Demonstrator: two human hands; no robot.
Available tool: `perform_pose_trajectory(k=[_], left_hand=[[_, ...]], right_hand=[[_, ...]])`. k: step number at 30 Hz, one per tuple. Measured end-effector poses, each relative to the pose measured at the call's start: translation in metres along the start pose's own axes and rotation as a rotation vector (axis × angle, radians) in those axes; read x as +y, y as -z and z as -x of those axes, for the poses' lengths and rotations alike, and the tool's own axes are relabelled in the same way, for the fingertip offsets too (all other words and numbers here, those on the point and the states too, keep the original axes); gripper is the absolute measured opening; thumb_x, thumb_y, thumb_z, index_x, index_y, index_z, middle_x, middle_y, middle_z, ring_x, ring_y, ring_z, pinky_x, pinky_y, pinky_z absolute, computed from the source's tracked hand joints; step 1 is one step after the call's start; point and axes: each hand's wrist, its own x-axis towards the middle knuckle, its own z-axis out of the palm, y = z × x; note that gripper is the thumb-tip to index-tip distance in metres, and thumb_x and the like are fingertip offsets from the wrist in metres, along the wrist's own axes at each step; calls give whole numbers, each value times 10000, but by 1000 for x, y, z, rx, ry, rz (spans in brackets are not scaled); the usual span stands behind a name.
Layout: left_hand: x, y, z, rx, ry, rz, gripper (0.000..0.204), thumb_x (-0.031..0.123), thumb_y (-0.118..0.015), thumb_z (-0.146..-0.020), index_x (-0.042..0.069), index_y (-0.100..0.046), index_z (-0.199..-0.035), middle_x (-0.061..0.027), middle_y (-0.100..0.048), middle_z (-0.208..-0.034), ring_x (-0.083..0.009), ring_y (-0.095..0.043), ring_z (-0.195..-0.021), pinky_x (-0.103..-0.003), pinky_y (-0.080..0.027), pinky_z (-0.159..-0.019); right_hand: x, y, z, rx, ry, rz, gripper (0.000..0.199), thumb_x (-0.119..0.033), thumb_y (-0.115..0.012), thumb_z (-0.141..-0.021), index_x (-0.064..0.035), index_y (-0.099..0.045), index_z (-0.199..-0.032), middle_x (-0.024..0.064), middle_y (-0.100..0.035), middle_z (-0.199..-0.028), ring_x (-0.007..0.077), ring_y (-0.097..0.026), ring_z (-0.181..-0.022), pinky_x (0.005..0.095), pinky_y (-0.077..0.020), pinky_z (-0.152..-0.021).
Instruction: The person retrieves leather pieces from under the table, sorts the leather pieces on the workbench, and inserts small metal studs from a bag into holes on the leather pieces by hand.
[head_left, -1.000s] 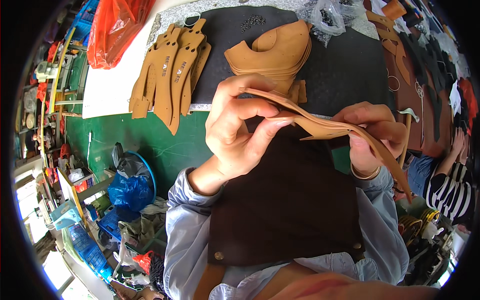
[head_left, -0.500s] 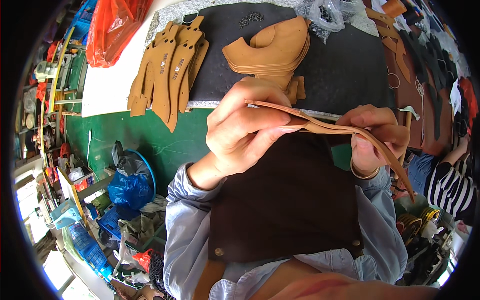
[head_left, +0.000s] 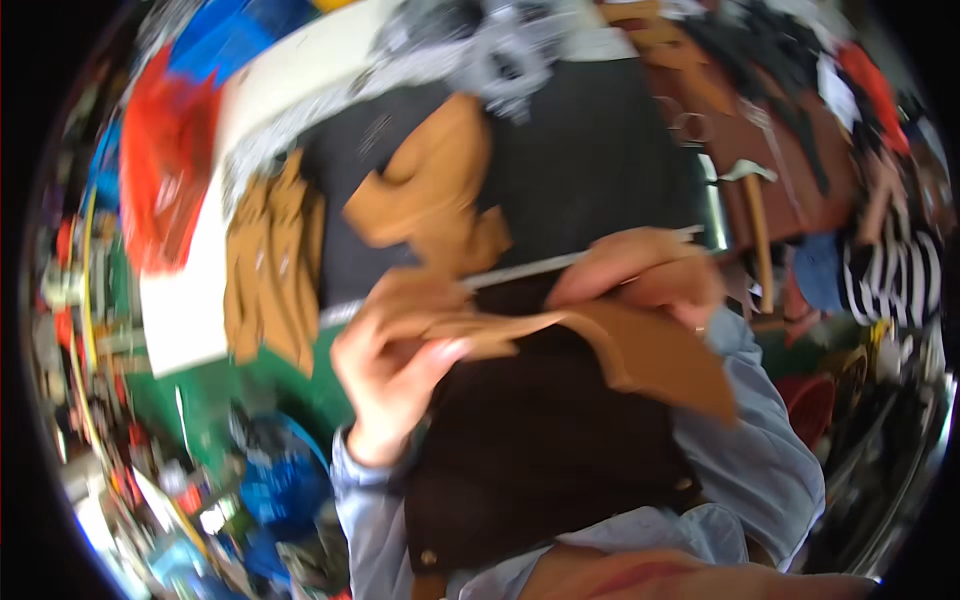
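Note:
A curved tan leather piece is stretched between my hands above my dark apron. My left hand pinches its narrow left part between thumb and fingers. Its right part is gripped by my right hand, from which the broad end hangs down. Motion blurs the picture, so fine detail on the leather is lost. Beyond my hands, a stack of curved tan leather pieces lies on the black mat. Left of it is a pile of long tan leather strips, overhanging the near edge.
A red plastic bag lies at the far left of the table. Clear plastic bags are at the back. On the right, a hammer lies by a brown surface. A person in a striped top is at the right.
My view has swung, so the table appears shifted left and tilted. The leather piece, edge-on before, now shows its broad face at the right. Both hands keep hold of it.

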Motion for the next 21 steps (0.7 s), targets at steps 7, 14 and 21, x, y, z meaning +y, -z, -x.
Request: perform_pose_trajectory(k=[7,14,21], left_hand=[[13,-22,-5,125,5,2,208,130,-623,-776,-44,-527,-838,-131,-534,-718,-207,-474,-694,-362,-398,-690],[13,-31,-9,141,-132,-170,205,144,-649,-773,-12,-523,-812,-123,-567,-714,-213,-499,-641,-339,-414,-611],[2,-30,-3,174,28,-106,261,184,-647,-786,-17,-517,-888,-137,-560,-819,-206,-509,-742,-322,-408,-701]], right_hand=[[-5,-4,5,60,62,91,205,-74,-679,-742,-37,-478,-738,151,-627,-837,266,-626,-649,315,-499,-533],[-13,-2,0,122,-148,157,214,-119,-698,-706,-49,-574,-865,65,-599,-756,252,-608,-662,294,-468,-572],[-18,16,-12,-20,-191,302,208,-166,-702,-701,-51,-612,-850,85,-599,-752,262,-618,-669,307,-484,-564]])
